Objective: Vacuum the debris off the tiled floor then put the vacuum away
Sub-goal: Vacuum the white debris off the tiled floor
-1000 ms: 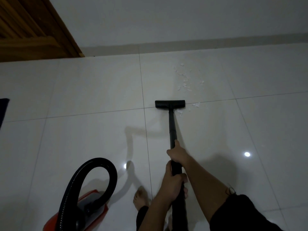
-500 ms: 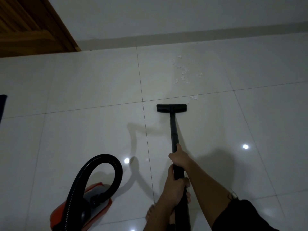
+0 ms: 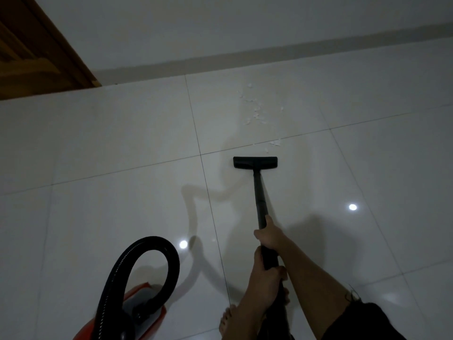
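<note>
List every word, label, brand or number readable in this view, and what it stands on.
None can be read. The red vacuum cleaner body, its black hose, the wand and the floor nozzle show no legible print; the view is dim, so any small label is lost.

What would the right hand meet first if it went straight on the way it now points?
Likely the black floor nozzle: the right hand grips the wand and points along it toward that head. White debris lies beyond. Depth is hard to judge.
</note>
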Action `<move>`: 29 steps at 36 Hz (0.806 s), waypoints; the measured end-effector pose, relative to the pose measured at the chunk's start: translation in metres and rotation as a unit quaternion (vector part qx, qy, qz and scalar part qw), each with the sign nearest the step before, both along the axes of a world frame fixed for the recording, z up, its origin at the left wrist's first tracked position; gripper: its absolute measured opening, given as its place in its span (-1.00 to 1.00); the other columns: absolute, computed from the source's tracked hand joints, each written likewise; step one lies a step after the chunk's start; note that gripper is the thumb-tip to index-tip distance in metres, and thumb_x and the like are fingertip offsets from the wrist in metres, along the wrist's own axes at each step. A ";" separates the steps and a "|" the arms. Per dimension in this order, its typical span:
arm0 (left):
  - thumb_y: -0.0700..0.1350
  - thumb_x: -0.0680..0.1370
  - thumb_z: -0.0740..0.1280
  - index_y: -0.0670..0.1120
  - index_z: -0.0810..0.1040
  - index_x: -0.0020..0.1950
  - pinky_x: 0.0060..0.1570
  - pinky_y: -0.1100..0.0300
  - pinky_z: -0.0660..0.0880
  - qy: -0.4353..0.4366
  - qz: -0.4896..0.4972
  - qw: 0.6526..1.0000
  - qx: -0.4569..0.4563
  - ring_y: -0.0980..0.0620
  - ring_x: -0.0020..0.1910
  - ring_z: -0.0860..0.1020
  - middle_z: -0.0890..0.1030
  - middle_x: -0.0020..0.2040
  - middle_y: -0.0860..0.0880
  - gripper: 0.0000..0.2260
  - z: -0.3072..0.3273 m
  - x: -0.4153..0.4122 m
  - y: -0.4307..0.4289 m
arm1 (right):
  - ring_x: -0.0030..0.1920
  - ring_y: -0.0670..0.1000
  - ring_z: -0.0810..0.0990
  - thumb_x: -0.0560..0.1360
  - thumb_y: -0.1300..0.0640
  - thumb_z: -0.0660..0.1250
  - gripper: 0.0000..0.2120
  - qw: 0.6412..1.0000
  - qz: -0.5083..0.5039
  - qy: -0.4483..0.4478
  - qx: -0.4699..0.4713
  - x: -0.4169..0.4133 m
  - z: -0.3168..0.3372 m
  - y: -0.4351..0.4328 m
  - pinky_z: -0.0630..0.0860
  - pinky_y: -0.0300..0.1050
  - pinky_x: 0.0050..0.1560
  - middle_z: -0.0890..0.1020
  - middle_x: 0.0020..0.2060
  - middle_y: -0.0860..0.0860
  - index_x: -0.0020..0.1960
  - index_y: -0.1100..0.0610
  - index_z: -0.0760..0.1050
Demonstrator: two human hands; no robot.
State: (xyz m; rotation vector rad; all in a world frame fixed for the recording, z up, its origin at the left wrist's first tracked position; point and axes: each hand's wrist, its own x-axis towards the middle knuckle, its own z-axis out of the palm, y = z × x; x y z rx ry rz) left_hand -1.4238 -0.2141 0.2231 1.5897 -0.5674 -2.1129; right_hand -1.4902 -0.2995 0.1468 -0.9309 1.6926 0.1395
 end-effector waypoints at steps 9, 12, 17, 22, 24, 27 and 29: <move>-0.37 0.51 0.17 -0.12 0.25 0.29 -0.54 0.28 0.41 0.012 -0.023 0.999 -0.028 0.09 -0.56 0.45 0.47 -0.22 -0.14 -0.62 0.000 -0.015 -0.016 | -0.03 0.12 0.46 0.57 0.17 0.18 -0.29 1.000 -0.009 0.002 -0.001 -0.021 0.000 -0.015 0.39 -0.08 -0.05 0.45 0.25 0.23 0.56 0.08 -0.18; -0.33 0.48 0.18 -0.08 0.25 0.31 -0.56 0.25 0.41 0.015 -0.029 0.999 -0.022 0.06 -0.58 0.44 0.48 -0.18 -0.20 -0.58 -0.001 -0.023 -0.022 | -0.03 0.11 0.47 0.56 0.17 0.18 -0.29 1.000 -0.013 0.007 0.000 -0.030 -0.002 -0.023 0.40 -0.08 -0.05 0.46 0.24 0.22 0.56 0.07 -0.18; -0.26 0.43 0.21 -0.05 0.25 0.36 -0.55 0.27 0.40 0.003 -0.024 1.000 -0.020 0.05 -0.54 0.44 0.49 -0.15 -0.21 -0.50 -0.006 -0.043 -0.035 | -0.01 0.11 0.46 0.56 0.16 0.19 -0.28 1.000 -0.016 0.009 0.001 -0.048 -0.006 -0.036 0.40 -0.09 -0.03 0.45 0.27 0.22 0.56 0.07 -0.17; -0.34 0.50 0.18 -0.06 0.27 0.34 -0.53 0.28 0.43 0.008 -0.018 1.000 -0.012 0.06 -0.51 0.47 0.51 -0.09 -0.23 -0.56 -0.006 -0.062 -0.051 | -0.04 0.11 0.48 0.56 0.17 0.19 -0.28 1.000 -0.017 0.013 0.003 -0.066 -0.005 -0.052 0.40 -0.11 -0.06 0.48 0.24 0.21 0.56 0.05 -0.17; -0.34 0.51 0.18 -0.05 0.28 0.33 -0.52 0.28 0.43 0.010 -0.010 1.000 -0.009 0.05 -0.50 0.46 0.51 -0.08 -0.23 -0.58 -0.003 -0.068 -0.058 | -0.05 0.11 0.49 0.56 0.17 0.18 -0.28 1.000 -0.016 0.014 0.005 -0.072 -0.004 -0.060 0.41 -0.11 -0.07 0.48 0.23 0.20 0.56 0.03 -0.17; -0.34 0.51 0.18 -0.03 0.28 0.30 -0.55 0.27 0.40 0.009 -0.006 1.000 -0.007 0.05 -0.54 0.43 0.49 -0.11 -0.23 -0.59 -0.002 -0.079 -0.070 | -0.05 0.11 0.49 0.56 0.16 0.18 -0.28 1.000 -0.009 0.018 0.011 -0.081 -0.003 -0.073 0.41 -0.12 -0.05 0.48 0.24 0.20 0.56 0.01 -0.19; -0.35 0.50 0.18 0.00 0.29 0.28 -0.56 0.26 0.39 0.010 0.002 1.000 -0.001 0.04 -0.55 0.42 0.49 -0.13 -0.22 -0.59 -0.001 -0.085 -0.079 | -0.04 0.10 0.48 0.55 0.16 0.18 -0.27 1.000 -0.002 0.020 0.014 -0.086 -0.003 -0.082 0.41 -0.11 -0.03 0.48 0.25 0.20 0.56 0.01 -0.19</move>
